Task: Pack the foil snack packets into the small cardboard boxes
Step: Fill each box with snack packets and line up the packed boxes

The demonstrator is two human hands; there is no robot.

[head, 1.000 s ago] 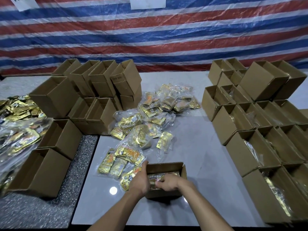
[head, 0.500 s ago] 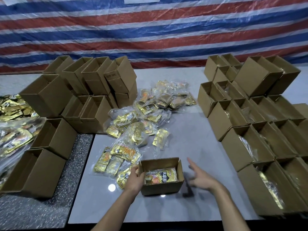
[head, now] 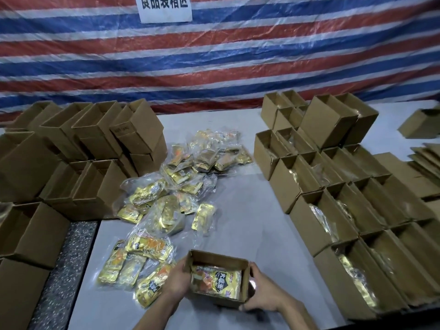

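A small open cardboard box (head: 215, 257) sits at the near edge of the grey table, with a gold foil snack packet (head: 217, 281) lying flat inside it. My left hand (head: 175, 281) grips the box's left wall. My right hand (head: 263, 297) clasps its right wall and front corner. A loose heap of gold foil packets in clear bags (head: 171, 201) spreads over the table beyond and left of the box, the nearest ones (head: 133, 265) touching my left hand.
Rows of open boxes holding packets (head: 352, 210) fill the right side. Empty boxes (head: 100, 148) are stacked at the left, some on a speckled dark surface (head: 66, 270). Flat cardboard (head: 426, 156) lies far right. A striped tarp (head: 214, 63) hangs behind.
My right hand has come back from the open table on the right and taken hold of the box's right side. The view has tilted upward.
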